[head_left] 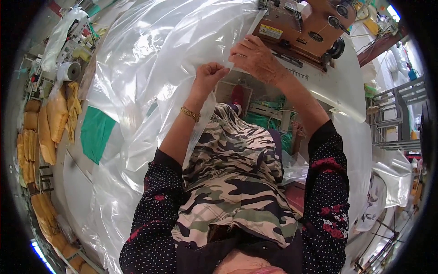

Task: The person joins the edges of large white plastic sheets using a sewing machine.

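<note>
A large clear plastic sheet (pixel 155 50) spreads over the table and hangs down to my left. My left hand (pixel 209 78) is closed, with thumb and fingers pinching the sheet near its edge. Just to the right and a little farther off, my right hand (pixel 256 60) has its fingers bent around the same edge. The exact grip of its fingertips is partly hidden. From my hands the sheet's edge runs up toward a brown sewing machine (pixel 303 27), whose base is close beyond my right hand.
The white tabletop (pixel 340 86) extends right of the machine. A green cloth piece (pixel 96 134) lies at the left, near yellow bundles (pixel 55 116) and a white roll (pixel 69 71). Grey metal racks (pixel 399 114) stand at the right. Below the table, a red shoe (pixel 237 96) rests on a pedal.
</note>
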Demonstrator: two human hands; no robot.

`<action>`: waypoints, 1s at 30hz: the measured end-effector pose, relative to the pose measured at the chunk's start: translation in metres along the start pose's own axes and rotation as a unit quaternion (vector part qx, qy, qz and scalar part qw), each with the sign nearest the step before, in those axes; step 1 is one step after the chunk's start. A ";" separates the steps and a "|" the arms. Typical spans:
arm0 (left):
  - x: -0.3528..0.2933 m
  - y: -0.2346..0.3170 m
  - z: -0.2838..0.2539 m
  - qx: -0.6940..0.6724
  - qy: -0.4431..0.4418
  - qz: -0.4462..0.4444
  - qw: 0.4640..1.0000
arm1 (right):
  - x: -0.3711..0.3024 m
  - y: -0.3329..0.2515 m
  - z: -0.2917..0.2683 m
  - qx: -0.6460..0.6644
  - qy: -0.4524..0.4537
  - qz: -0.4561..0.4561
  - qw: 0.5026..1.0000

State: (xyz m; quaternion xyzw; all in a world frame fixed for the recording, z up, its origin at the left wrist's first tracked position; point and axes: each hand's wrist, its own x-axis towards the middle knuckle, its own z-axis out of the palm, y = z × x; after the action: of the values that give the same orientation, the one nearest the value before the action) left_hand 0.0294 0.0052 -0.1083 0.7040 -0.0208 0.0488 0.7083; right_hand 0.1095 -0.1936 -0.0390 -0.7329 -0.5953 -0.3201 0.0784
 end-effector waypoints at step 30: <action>-0.048 0.055 0.030 0.489 0.125 0.283 0.816 | 0.022 0.009 -0.021 0.157 -0.008 0.002 0.988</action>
State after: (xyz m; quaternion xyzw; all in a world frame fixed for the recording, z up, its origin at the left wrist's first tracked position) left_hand -0.0229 -0.0263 -0.0583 0.9085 -0.1037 0.3382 0.2224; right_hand 0.1118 -0.1889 -0.0078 -0.7154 -0.6372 -0.2161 0.1883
